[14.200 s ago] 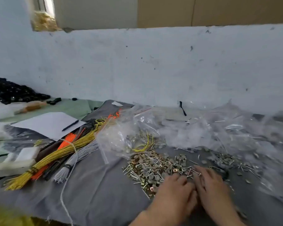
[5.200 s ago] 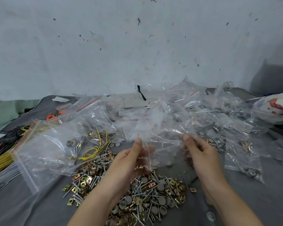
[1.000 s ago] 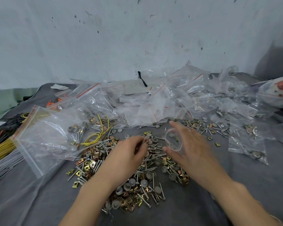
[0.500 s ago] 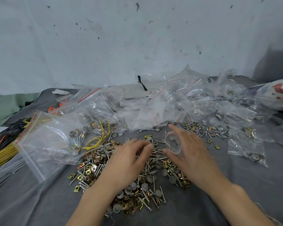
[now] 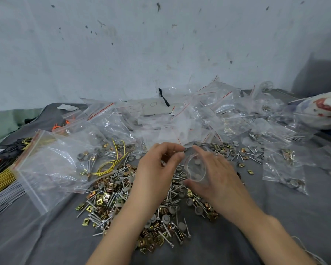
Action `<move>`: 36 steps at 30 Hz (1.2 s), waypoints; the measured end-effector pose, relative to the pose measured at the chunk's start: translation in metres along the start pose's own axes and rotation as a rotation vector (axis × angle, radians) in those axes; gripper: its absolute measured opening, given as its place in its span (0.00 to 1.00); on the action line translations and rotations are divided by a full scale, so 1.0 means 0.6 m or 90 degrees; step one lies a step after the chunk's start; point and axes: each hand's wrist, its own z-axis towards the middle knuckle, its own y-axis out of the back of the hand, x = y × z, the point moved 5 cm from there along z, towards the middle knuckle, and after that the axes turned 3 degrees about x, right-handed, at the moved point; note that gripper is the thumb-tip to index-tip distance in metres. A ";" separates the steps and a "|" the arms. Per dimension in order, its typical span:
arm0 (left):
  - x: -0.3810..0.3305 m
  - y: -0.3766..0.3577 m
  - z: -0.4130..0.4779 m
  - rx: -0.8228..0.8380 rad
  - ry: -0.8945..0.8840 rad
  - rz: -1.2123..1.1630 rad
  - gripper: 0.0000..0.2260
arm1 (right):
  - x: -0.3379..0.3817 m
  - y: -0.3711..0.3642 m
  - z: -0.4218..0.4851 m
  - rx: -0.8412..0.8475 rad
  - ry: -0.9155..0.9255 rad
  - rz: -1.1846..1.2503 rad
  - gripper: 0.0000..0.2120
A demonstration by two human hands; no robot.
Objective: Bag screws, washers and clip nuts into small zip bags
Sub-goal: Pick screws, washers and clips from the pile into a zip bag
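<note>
Half a second before, I had seen the left hand [image 5: 157, 169] down in the loose pile [image 5: 111, 199] of screws, grey washers and brass clip nuts, picking. By this moment it had lifted off the pile and come up to the mouth of the small zip bag [image 5: 196, 170]. Its fingers were curled, with thumb and forefinger drawn close as for a pinch. From my feed I could not tell what lay between them, or whether anything did.

The right hand [image 5: 216, 178] had barely shifted. It gripped the small zip bag just above the pile, forefinger over the top of the rim and thumb under it, and they held the mouth spread into a round opening that faced the left hand. Through the clear film I made out a few grey washers [image 5: 196, 164] already inside.

I judged this to be the drop-in step: one more pick about to go in, the bag partly filled and not yet sealed. The pile on the grey cloth [image 5: 46, 236] was large, so much bagging remained. Behind the hands lay the heap of filled bags [image 5: 227, 119], and at the left the large zip bag [image 5: 55, 165].
</note>
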 end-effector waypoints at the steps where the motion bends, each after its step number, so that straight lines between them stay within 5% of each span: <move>1: -0.001 -0.007 0.002 0.014 0.008 -0.011 0.05 | 0.001 0.000 0.000 -0.002 0.002 0.001 0.41; 7: -0.006 -0.034 0.008 0.141 0.033 0.021 0.07 | 0.002 0.004 -0.001 -0.014 -0.002 0.025 0.40; 14: 0.028 0.035 0.041 0.019 0.106 0.089 0.09 | -0.014 0.008 0.009 -0.014 -0.053 0.021 0.40; 25: 0.126 -0.070 0.081 0.361 0.129 0.530 0.17 | -0.032 0.008 0.024 -0.044 -0.067 0.104 0.41; 36: 0.097 -0.075 0.047 0.491 0.134 0.456 0.04 | -0.035 0.008 0.027 -0.020 -0.075 0.107 0.42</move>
